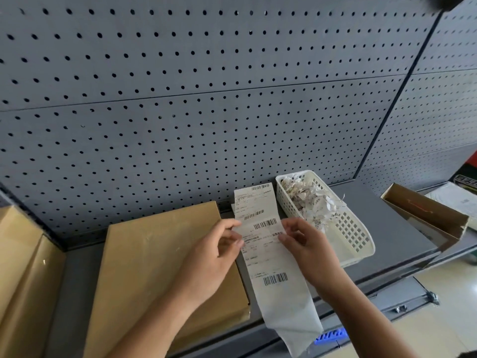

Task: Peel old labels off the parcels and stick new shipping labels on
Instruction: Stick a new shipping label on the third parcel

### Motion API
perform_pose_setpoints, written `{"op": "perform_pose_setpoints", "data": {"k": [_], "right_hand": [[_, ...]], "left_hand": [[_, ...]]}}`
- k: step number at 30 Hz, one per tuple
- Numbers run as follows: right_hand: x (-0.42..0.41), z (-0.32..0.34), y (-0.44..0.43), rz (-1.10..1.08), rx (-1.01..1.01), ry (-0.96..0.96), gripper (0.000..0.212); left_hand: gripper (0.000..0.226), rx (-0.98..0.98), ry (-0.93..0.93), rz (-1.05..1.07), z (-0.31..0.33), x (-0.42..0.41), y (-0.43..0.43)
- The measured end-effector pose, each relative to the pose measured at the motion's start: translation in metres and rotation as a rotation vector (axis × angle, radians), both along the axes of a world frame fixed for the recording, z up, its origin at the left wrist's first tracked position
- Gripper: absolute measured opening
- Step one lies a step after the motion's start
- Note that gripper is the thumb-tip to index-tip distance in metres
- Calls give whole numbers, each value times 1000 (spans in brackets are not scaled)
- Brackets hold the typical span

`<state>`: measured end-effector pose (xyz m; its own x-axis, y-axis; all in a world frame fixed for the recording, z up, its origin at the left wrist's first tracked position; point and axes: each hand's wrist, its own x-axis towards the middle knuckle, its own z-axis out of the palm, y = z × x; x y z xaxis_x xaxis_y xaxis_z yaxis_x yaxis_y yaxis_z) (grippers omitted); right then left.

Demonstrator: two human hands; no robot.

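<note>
head view shows my left hand [216, 257] and right hand [304, 244] each pinching one side edge of the label strip [273, 264], whose long axis runs away from me, while the flat parcel [154, 267] lies just left, nearer my left hand.

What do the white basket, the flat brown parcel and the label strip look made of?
Basket: likely moulded plastic, smooth off-white, with slotted grid walls. Parcel: probably cardboard, matte tan, crisp edges. Label strip: thin printed paper; its blank tail droops limply.
</note>
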<state>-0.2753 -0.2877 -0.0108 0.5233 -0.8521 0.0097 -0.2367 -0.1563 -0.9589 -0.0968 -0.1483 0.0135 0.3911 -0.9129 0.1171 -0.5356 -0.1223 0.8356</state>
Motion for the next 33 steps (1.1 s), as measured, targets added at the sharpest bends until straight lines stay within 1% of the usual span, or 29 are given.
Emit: {"op": "perform_pose_setpoints", "data": {"k": [2,4,7,10,13,14,16,19,20,22,24,26,29,33], "right_hand": [[0,9,1,-9,44,-55,13],[-1,18,3,-25,83,-110,13],[-3,29,5,-16,154,-192,18],[-5,33,4,-10,189,-216,14],[-3,33,4,-32,158,-196,10],[-2,33,3,-48,111,-165,13],[-1,29,1,-100,-83,-33,25],[2,24,2,-127,-517,195,43],[3,22,3,-110,-645,250,45],[7,20,4,-85,-802,331,43],[12,21,4,-87,-898,384,38],[16,23,4,-63,-963,392,35],[19,24,1,-14,-1013,357,29],[20,22,-4,-8,-1025,273,19]], "left_hand": [[29,-64,90,40,4,-3,-9],[25,-108,128,96,6,-3,-14],[27,-100,226,84,5,1,-20],[22,-142,332,77,7,0,-25],[15,-183,383,86,11,-4,-29],[14,-183,401,95,10,-5,-31],[15,-169,449,110,7,-6,-35],[17,-138,541,104,1,-8,-37],[18,-137,561,101,-1,-8,-38],[18,-141,613,92,-2,-7,-39],[18,-151,685,78,-2,-5,-39],[19,-159,741,64,-1,-5,-39],[23,-163,792,48,2,-6,-38],[18,-188,882,79,2,-1,-39]]}}
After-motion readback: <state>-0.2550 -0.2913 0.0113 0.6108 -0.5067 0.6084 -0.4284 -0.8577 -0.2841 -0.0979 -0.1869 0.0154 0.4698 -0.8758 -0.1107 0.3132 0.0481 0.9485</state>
